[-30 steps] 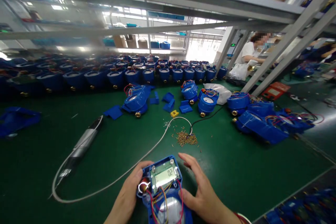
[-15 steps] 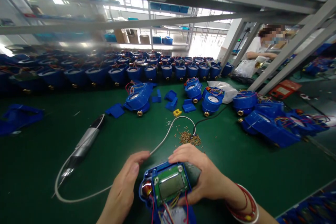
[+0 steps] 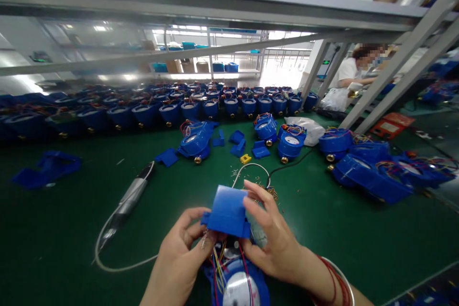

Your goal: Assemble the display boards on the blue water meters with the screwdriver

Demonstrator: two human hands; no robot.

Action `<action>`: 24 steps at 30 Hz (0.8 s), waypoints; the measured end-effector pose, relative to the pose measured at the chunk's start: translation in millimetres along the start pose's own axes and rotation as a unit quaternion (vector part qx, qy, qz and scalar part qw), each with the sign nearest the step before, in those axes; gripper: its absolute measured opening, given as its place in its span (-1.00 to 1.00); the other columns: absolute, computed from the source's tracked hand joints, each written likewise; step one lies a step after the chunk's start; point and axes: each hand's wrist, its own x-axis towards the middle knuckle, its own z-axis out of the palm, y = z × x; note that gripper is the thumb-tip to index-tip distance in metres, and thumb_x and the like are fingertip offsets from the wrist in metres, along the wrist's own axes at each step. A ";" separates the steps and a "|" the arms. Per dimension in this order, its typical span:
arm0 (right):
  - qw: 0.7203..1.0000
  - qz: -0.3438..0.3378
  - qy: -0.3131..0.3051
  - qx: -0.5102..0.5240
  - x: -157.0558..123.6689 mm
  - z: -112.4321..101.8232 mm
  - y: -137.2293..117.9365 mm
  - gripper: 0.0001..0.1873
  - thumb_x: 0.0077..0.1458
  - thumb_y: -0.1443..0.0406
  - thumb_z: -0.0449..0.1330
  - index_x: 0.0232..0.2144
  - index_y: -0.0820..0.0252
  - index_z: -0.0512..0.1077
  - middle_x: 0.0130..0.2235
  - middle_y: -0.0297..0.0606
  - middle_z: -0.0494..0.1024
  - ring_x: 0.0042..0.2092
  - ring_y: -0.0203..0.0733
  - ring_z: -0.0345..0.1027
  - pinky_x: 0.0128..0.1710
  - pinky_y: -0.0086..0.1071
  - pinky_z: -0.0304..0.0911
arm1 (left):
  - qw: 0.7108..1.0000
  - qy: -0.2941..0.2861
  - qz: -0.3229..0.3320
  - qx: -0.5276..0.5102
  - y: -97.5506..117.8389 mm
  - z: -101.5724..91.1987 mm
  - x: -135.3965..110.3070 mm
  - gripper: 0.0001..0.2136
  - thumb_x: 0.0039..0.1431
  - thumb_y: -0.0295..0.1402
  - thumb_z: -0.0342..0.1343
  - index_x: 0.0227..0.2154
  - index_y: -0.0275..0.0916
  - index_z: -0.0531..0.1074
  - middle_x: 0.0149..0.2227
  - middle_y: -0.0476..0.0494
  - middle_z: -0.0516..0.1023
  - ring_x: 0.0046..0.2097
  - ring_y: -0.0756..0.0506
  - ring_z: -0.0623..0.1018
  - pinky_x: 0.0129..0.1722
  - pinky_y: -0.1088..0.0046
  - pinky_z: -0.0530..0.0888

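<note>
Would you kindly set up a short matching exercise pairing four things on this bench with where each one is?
Things:
1. blue module
2. electric screwdriver
3. yellow part
4. white plastic bag

Places:
A. lying on the green mat to the left of the hands
B. behind the meters, right of centre
C. held up between left hand and right hand
D. on the mat beyond the wire loop

Pairs: 1-C, 2-A, 3-D, 4-B
</note>
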 end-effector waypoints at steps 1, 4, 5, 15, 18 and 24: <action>0.996 0.045 -0.040 0.070 0.5 -1.5 -2.2 -0.07 -0.03 0.49 0.17 0.28 -0.02 -0.18 0.27 -0.15 0.03 0.22 -0.01 0.06 0.16 -0.10 0.10 | 1.000 0.010 0.004 -0.013 2.2 1.4 -1.8 -0.59 -0.04 -0.19 0.26 -0.16 -0.19 0.28 -0.33 -0.11 0.58 -0.31 -0.15 0.55 -0.37 0.42 0.46; 0.961 0.141 -0.097 0.217 5.8 -3.1 -10.2 -0.10 -0.10 0.30 0.32 0.24 0.16 -0.01 0.13 -0.10 0.31 0.11 0.00 0.23 0.11 -0.18 0.18 | 0.999 0.004 0.016 -0.036 7.4 4.7 -5.7 -0.59 -0.02 -0.21 0.26 -0.14 -0.22 0.27 -0.42 -0.06 0.54 -0.44 -0.06 0.50 -0.44 0.49 0.42; 0.958 0.154 -0.083 0.226 8.6 -1.6 -13.1 -0.20 -0.12 0.25 0.35 0.17 0.16 0.16 0.05 -0.14 0.39 0.03 -0.03 0.30 0.04 -0.23 0.24 | 0.999 -0.013 0.020 -0.047 8.0 5.2 -6.2 -0.60 -0.01 -0.22 0.26 -0.15 -0.23 0.28 -0.45 -0.05 0.53 -0.47 -0.03 0.47 -0.44 0.50 0.40; 0.921 0.266 0.059 0.277 25.7 30.1 -17.2 -0.84 0.13 0.25 0.16 -0.37 0.22 0.48 -0.43 -0.36 0.50 -0.39 -0.31 0.33 -0.37 -0.49 0.24 | 0.983 -0.100 -0.092 -0.124 2.7 -12.3 -5.0 -0.83 0.03 -0.43 0.22 -0.33 -0.34 0.36 -0.47 -0.12 0.51 -0.54 0.07 0.40 -0.47 0.55 0.34; 0.914 0.264 0.033 0.305 25.2 32.9 -16.3 -0.84 0.02 0.27 0.27 -0.31 0.21 0.47 -0.38 -0.36 0.52 -0.36 -0.30 0.35 -0.34 -0.49 0.26 | 0.985 -0.107 -0.087 -0.099 1.9 -16.2 -4.5 -0.87 0.05 -0.39 0.20 -0.44 -0.35 0.38 -0.49 -0.09 0.49 -0.58 0.09 0.36 -0.50 0.56 0.32; 0.920 0.293 0.033 0.259 23.3 35.3 -17.3 -0.85 -0.02 0.26 0.29 -0.48 0.26 0.49 -0.50 -0.36 0.48 -0.47 -0.32 0.29 -0.45 -0.48 0.20 | 0.989 -0.103 -0.073 -0.081 3.7 -14.5 -3.2 -0.81 0.06 -0.31 0.20 -0.51 -0.35 0.41 -0.54 -0.05 0.45 -0.60 0.11 0.31 -0.53 0.58 0.29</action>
